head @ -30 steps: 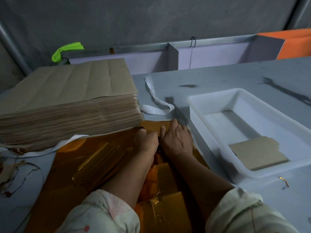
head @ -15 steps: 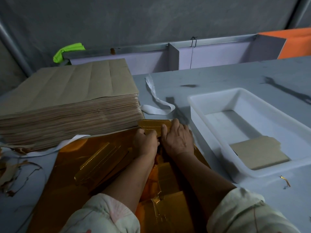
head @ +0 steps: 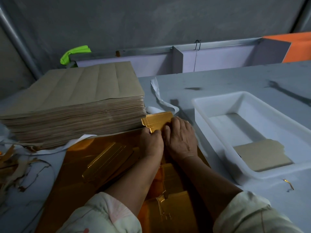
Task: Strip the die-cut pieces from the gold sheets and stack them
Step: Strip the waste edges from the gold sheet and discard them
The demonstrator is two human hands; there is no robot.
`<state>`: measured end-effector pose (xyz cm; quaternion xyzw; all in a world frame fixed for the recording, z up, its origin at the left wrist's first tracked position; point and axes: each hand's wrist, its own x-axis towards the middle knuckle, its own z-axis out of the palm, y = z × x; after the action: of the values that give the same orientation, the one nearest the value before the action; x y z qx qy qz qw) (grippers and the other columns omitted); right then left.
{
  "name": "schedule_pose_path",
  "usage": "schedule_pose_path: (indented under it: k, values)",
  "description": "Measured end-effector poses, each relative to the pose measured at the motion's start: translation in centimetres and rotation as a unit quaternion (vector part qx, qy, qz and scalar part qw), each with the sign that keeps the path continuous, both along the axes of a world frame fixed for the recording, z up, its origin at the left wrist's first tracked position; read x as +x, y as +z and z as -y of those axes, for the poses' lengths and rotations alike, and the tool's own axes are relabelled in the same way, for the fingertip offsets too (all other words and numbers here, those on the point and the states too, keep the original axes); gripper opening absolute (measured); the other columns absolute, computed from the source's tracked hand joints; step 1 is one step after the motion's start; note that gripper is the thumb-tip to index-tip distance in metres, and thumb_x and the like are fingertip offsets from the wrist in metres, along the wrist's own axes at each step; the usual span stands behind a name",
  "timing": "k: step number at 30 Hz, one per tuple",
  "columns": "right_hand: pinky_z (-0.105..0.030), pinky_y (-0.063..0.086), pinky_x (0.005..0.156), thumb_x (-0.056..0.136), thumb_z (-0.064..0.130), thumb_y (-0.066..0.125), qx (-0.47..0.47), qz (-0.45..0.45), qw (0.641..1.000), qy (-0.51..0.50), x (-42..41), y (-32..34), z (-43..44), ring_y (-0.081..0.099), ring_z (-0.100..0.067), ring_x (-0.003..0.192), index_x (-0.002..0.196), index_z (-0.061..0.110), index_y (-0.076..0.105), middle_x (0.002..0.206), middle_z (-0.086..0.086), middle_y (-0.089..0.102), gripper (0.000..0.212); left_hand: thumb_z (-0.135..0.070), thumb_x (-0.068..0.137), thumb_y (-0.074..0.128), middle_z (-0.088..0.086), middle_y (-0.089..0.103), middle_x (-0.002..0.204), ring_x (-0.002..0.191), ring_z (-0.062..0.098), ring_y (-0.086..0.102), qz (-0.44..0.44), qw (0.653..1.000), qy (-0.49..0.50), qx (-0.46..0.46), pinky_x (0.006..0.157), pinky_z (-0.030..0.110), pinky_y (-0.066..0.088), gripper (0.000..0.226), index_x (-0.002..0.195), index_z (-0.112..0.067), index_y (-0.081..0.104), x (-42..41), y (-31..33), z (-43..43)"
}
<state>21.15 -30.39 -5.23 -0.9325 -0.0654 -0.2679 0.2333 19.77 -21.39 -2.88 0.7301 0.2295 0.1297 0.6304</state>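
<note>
A gold sheet (head: 80,175) lies on the table in front of me. At its far edge a gold die-cut piece (head: 155,121) with dotted crease lines tilts up off the sheet. My left hand (head: 151,142) and my right hand (head: 180,138) sit side by side and both pinch the near edge of that piece. Another die-cut shape (head: 107,161) shows raised in the sheet to the left of my arms. A tall stack of brown-backed sheets (head: 72,105) stands at the left, touching the gold sheet's far edge.
A white plastic tray (head: 223,100) at the right holds a low pile of pieces, brown side up (head: 262,154). Torn brown scrap strips (head: 16,165) lie at the left edge. A white strap (head: 161,100) curls behind the hands. A gold scrap (head: 288,183) lies near the tray.
The gold die-cut piece has come up from the flat sheet and now stands tilted beyond my fingers. Both hands moved slightly away from me with it.
</note>
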Motion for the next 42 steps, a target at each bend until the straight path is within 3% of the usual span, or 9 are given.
schedule_pose_path:
  k: [6, 10, 13, 17, 20, 26, 31, 33, 42]
  values:
    - [-0.040, 0.047, 0.087, 0.099, 0.036, 0.030, -0.008, 0.015, 0.996, 0.093, -1.0, 0.8, -0.1, 0.055, -0.026, 0.092, 0.111, 0.009, 0.059, 0.105, -0.010, 0.063, 0.041, -0.013, 0.090, 0.061, 0.007, 0.070, 0.093, 0.085, 0.024, 0.070, -0.002, 0.999, -0.039, 0.000, 0.076, 0.042, 0.059, 0.007, 0.091, -0.019, 0.061, -1.7, 1.2, -1.0]
    - [-0.038, 0.045, 0.090, 0.098, 0.038, 0.024, -0.067, 0.001, 0.988, 0.138, -1.7, 2.0, -0.5, 0.057, -0.027, 0.099, 0.115, 0.009, 0.061, 0.115, -0.010, 0.063, 0.051, -0.009, 0.095, 0.056, -0.003, 0.069, 0.086, 0.061, 0.000, 0.068, 0.016, 0.998, -0.019, -0.055, 0.052, 0.016, 0.053, 0.015, 0.093, -0.023, 0.058, -3.0, 1.8, -3.4]
    - [-0.038, 0.045, 0.086, 0.096, 0.040, 0.022, -0.064, -0.017, 0.988, 0.142, -2.4, 2.9, -1.0, 0.053, -0.022, 0.091, 0.109, 0.011, 0.059, 0.107, -0.007, 0.059, 0.048, -0.011, 0.098, 0.054, -0.001, 0.067, 0.086, 0.066, 0.003, 0.067, 0.001, 0.995, 0.013, -0.095, 0.050, 0.016, 0.050, 0.008, 0.100, -0.019, 0.056, -4.0, 2.2, -5.4]
    - [-0.033, 0.044, 0.086, 0.098, 0.034, 0.037, -0.043, -0.039, 0.988, 0.146, -4.1, 2.4, -1.5, 0.047, -0.014, 0.093, 0.116, 0.016, 0.053, 0.112, -0.004, 0.055, 0.030, -0.011, 0.098, 0.054, 0.004, 0.067, 0.086, 0.072, 0.009, 0.068, -0.023, 0.989, 0.055, -0.139, 0.055, 0.019, 0.051, 0.018, 0.086, -0.023, 0.047, -5.6, 2.6, -8.0]
    - [-0.028, 0.038, 0.084, 0.098, 0.040, 0.034, -0.051, -0.075, 0.987, 0.133, -5.3, 1.4, -1.3, 0.042, -0.010, 0.094, 0.118, 0.020, 0.051, 0.114, 0.000, 0.052, 0.033, -0.012, 0.098, 0.054, 0.004, 0.067, 0.093, 0.077, 0.010, 0.068, -0.047, 0.986, 0.084, -0.137, 0.052, 0.018, 0.047, 0.005, 0.102, -0.016, 0.053, -6.6, 2.8, -9.6]
    - [-0.031, 0.043, 0.091, 0.102, 0.036, 0.037, -0.057, -0.122, 0.988, 0.069, -6.6, -0.2, -1.1, 0.048, -0.015, 0.100, 0.122, 0.023, 0.048, 0.116, -0.001, 0.053, 0.026, -0.012, 0.097, 0.057, 0.008, 0.071, 0.094, 0.075, 0.011, 0.070, -0.086, 0.984, 0.104, -0.119, 0.034, 0.011, 0.038, 0.025, 0.122, -0.007, 0.056, -8.0, 2.9, -11.2]
    - [-0.028, 0.041, 0.085, 0.102, 0.035, 0.033, -0.066, -0.133, 0.988, 0.048, -6.6, -0.6, -1.1, 0.045, -0.012, 0.091, 0.113, 0.025, 0.046, 0.104, 0.003, 0.049, 0.020, -0.012, 0.097, 0.057, 0.008, 0.072, 0.088, 0.073, 0.012, 0.071, -0.115, 0.981, 0.106, -0.118, 0.039, 0.015, 0.040, 0.005, 0.097, -0.008, 0.060, -9.1, 2.6, -11.2]
    - [-0.029, 0.041, 0.085, 0.102, 0.035, 0.032, -0.075, -0.131, 0.988, 0.040, -6.6, -0.8, -1.2, 0.045, -0.012, 0.089, 0.110, 0.026, 0.045, 0.102, 0.003, 0.048, 0.018, -0.011, 0.096, 0.058, 0.007, 0.072, 0.084, 0.071, 0.011, 0.069, -0.128, 0.981, 0.093, -0.111, 0.044, 0.016, 0.043, 0.011, 0.085, -0.010, 0.059, -9.5, 2.2, -11.4]
    - [-0.028, 0.039, 0.081, 0.103, 0.037, 0.031, -0.094, -0.117, 0.988, 0.031, -6.4, -1.1, -1.3, 0.042, -0.011, 0.086, 0.109, 0.026, 0.044, 0.098, 0.005, 0.045, 0.018, -0.015, 0.095, 0.058, 0.006, 0.068, 0.078, 0.068, 0.014, 0.068, -0.171, 0.984, 0.050, -0.019, 0.054, 0.019, 0.047, 0.009, 0.091, -0.007, 0.061, -10.4, 2.7, -12.6]
